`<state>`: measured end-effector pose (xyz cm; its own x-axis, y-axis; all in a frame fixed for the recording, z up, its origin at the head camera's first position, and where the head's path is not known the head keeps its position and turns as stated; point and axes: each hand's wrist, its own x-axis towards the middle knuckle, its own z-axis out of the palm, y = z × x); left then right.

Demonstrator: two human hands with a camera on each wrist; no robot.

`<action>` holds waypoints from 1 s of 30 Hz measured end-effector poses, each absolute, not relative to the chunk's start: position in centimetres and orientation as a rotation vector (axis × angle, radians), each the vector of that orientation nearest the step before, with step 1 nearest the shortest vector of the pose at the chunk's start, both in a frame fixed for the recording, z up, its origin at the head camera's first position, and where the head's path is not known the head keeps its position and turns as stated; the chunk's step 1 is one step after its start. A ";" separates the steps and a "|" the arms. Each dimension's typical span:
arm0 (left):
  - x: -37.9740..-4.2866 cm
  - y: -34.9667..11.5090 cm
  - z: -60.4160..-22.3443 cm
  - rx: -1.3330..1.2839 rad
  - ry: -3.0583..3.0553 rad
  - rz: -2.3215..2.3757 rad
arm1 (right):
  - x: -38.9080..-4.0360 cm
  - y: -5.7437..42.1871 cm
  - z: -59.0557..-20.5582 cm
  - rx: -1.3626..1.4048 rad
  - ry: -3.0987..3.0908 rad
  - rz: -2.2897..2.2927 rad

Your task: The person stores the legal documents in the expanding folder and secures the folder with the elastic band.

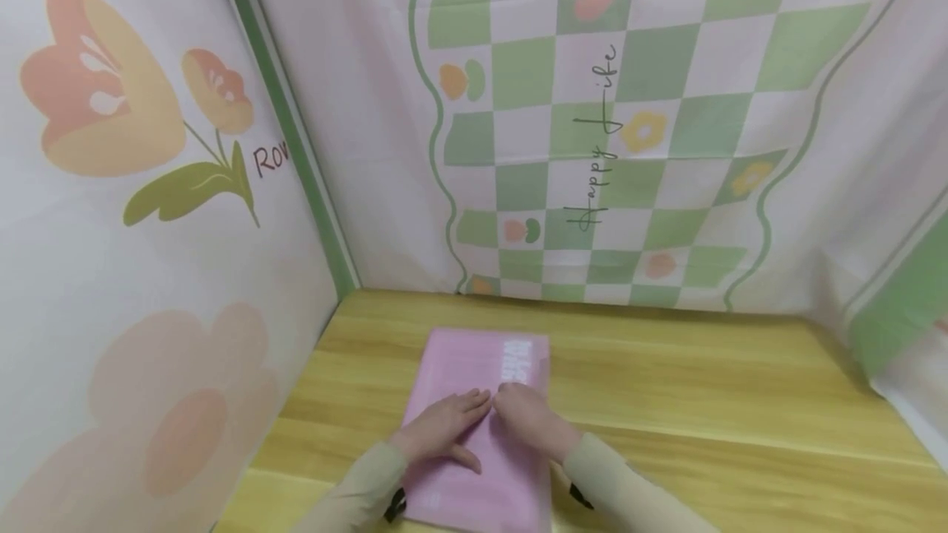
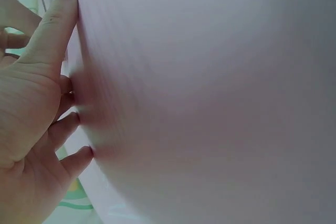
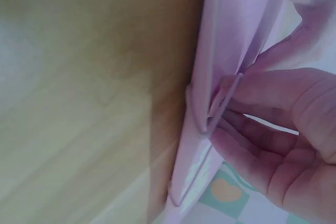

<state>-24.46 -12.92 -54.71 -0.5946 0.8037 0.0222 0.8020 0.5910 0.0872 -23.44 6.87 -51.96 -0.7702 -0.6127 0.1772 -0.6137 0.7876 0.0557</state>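
A flat pink folder [image 1: 459,360] with white lettering near its far right corner lies on the wooden table. My left hand [image 1: 443,426] rests on it with fingers extended and thumb spread; the left wrist view has its fingertips [image 2: 81,156] against the pink surface. Beside it, my right hand [image 1: 535,420] is over the folder's right half, fingers bent. Close up in the right wrist view, thumb and fingers of the right hand [image 3: 304,119] pinch a thin raised pink edge [image 3: 228,100]. Part of that edge is hidden behind the fingers.
The wooden table [image 1: 704,401] extends to both sides of the folder. Behind it hangs a checked green and white curtain [image 1: 578,122], and a white flower-printed sheet [image 1: 148,270] borders the left side. Dark straps [image 1: 396,505] show beneath the sleeves.
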 end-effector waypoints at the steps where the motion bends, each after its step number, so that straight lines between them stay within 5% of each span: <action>1: -24.5 -12.9 -54.7 1.405 2.781 0.140 | -23.4 6.8 -51.9 0.984 -2.788 -0.012; 30: -24.8 -13.3 -55.6 1.355 2.781 0.164 | -24.1 9.9 -52.3 0.955 -2.935 0.531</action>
<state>-24.82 -13.29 -55.61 -0.6165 0.7873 0.0070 0.7827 0.6119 0.1140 -24.08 9.94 -52.32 -0.8142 -0.5697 0.1123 -0.5729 0.7567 -0.3151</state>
